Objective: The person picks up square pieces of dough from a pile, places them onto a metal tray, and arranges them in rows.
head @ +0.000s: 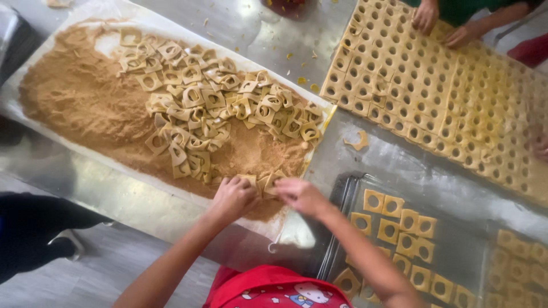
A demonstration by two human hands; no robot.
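Observation:
My left hand point(233, 197) and my right hand point(298, 195) meet at the near edge of a long bed of brown crumbs point(80, 97). Both pinch square dough pieces with round holes point(267, 183) lying in the crumbs. A loose heap of the same crumb-coated dough squares point(211, 102) covers the middle and right of the bed. To my right sits a dark baking tray point(342, 199) with several coated squares point(394, 228) laid flat in rows.
A large sheet of cut dough with rows of holes point(434, 91) lies on the steel table point(274, 40) at the upper right. Another person's hands point(442, 25) rest on its far edge. A dough scrap point(359, 140) lies between sheet and tray.

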